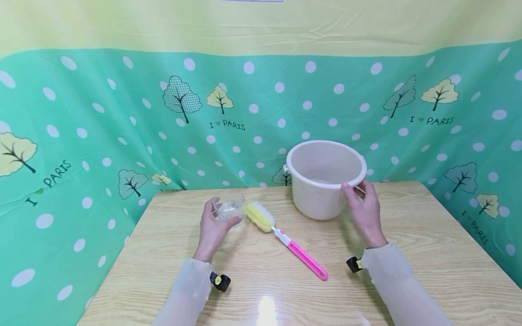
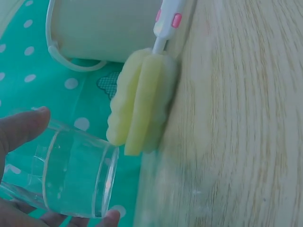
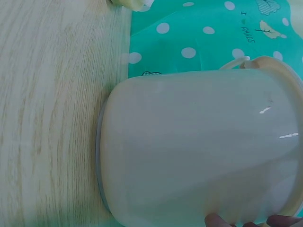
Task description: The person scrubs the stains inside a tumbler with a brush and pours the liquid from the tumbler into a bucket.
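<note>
My left hand [image 1: 213, 230] holds a clear cup [image 1: 230, 209] at the table's back left, thumb on one side and fingers on the other. The left wrist view shows the clear cup [image 2: 78, 172] from the side, its rim near a sponge brush. That sponge brush [image 1: 303, 258] lies on the table between my hands, with a yellow and white head and a pink handle. At the back right stands a white plastic bucket [image 1: 316, 199], upright. My right hand [image 1: 366, 216] grips its rim at the front right; the right wrist view shows only fingertips [image 3: 215, 220] against the bucket.
The wood-grain table [image 1: 253, 280] ends at a green dotted curtain [image 1: 228, 154] printed with trees, which hangs behind and at both sides. A thin bail handle [image 2: 78, 66] hangs at the bucket's side. Black wrist cameras [image 1: 220, 281] sit at both cuffs.
</note>
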The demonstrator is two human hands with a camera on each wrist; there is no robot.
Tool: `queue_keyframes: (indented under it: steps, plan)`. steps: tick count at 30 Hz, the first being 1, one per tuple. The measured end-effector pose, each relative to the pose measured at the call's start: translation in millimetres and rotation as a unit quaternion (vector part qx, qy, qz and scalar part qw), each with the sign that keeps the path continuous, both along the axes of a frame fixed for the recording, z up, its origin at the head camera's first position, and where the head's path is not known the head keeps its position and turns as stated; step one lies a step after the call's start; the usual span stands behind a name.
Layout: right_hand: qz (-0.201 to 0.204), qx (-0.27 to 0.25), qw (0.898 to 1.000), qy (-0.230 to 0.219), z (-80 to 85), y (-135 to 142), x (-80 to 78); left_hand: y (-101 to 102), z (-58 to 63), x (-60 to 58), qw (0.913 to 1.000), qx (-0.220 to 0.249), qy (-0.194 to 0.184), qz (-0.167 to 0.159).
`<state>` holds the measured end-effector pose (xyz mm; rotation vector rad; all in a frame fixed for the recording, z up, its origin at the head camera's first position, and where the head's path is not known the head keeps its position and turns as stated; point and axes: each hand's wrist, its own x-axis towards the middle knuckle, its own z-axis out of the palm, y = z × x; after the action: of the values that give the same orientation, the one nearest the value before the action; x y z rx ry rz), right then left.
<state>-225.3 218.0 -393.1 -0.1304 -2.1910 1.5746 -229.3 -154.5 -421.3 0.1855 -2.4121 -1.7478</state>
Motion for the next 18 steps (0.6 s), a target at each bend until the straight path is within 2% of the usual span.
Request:
queue_keyframes:
  steps: [6,11,18]
  plan:
    - [-0.002,-0.004,1.000,0.006,-0.9,1,-0.7,5,6.0,1.1,0.9998,-0.002,0.017,-0.007]
    - [0.002,-0.010,1.000,0.013,-1.5,1,-2.2,7,8.3,2.4,0.9999,0.006,0.015,-0.007]
    - [0.002,-0.007,1.000,0.011,-1.3,0,-1.5,12,14.5,4.1,0.9991,0.020,0.030,-0.022]
